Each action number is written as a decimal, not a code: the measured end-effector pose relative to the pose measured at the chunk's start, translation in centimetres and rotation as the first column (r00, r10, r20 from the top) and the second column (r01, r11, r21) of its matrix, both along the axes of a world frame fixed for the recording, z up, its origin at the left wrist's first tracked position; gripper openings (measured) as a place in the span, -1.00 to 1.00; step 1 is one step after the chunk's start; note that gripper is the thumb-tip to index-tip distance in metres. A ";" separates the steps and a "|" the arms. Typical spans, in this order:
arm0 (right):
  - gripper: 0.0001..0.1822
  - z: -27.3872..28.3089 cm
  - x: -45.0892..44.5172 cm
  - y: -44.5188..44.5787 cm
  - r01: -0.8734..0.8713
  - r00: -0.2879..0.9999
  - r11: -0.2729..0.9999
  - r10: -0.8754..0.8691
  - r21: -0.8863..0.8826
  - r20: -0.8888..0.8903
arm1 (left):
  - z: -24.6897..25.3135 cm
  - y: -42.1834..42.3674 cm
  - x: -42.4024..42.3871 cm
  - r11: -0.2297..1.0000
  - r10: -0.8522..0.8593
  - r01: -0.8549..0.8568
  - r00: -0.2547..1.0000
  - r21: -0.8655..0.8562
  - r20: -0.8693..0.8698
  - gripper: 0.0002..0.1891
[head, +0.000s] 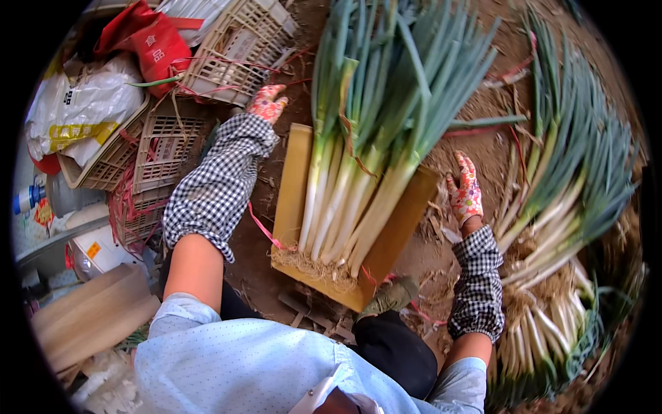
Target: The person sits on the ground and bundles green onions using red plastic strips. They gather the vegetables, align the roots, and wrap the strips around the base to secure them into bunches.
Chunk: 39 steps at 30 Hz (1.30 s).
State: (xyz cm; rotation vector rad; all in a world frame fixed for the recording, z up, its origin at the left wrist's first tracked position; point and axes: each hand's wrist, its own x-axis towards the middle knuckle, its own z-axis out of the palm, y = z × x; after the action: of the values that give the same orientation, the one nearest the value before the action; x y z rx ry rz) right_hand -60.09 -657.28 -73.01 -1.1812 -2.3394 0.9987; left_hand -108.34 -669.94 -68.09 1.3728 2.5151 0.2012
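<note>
Several long green onions [336, 196] lie side by side on a yellowish-brown board [295, 181] before me, roots toward my body and green leaves pointing away. Pink twine [264, 227] trails over the board's left edge near the roots. Left of the leaves, my left hand [267, 104], in a floral glove, is held with fingers apart beside a plastic crate. My right hand [465, 189], gloved alike, is raised over the ground right of the board, its fingers apart and holding nothing. Neither hand touches the onions on the board.
A large heap of green onions [574, 171] spreads along the right, with another bundle [532, 331] below it. Slatted plastic crates [240, 52] stand at upper left, with a red bag [150, 46] and a white plastic sack [93, 98]. Dry scraps litter the dirt floor [465, 142].
</note>
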 end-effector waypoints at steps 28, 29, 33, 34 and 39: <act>-0.87 -8.9 -1.9 19.1 0.448 0.873 0.892 -0.450 0.054 0.190 | -8.5 8.3 -4.6 0.979 0.192 -0.201 0.952 0.014 0.237 -0.71; -0.88 -8.7 -1.4 19.3 0.560 0.816 0.826 -0.537 -0.061 0.213 | -8.1 9.3 -4.2 0.997 0.073 -0.073 0.985 -0.004 0.157 -0.70; -0.88 -9.4 -1.6 19.6 0.491 0.870 0.853 -0.470 -0.174 0.148 | -7.0 10.0 -4.3 0.947 0.032 -0.072 0.991 -0.314 -0.130 -0.69; -0.88 -9.8 -2.4 19.6 0.406 0.914 0.913 -0.403 -0.051 0.056 | -6.9 9.5 -4.6 0.927 0.108 -0.145 0.986 -0.347 -0.124 -0.70; -0.85 -11.0 -4.5 19.0 0.426 0.904 0.898 -0.426 -0.109 0.026 | -7.4 7.0 -6.5 0.943 0.108 -0.146 0.984 -0.301 -0.138 -0.66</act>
State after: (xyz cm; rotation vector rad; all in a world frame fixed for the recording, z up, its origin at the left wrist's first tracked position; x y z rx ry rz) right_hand -64.55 -638.23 -84.03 -1.6460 -1.9141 0.9732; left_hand -114.85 -662.95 -75.45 1.1290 2.5948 -0.2510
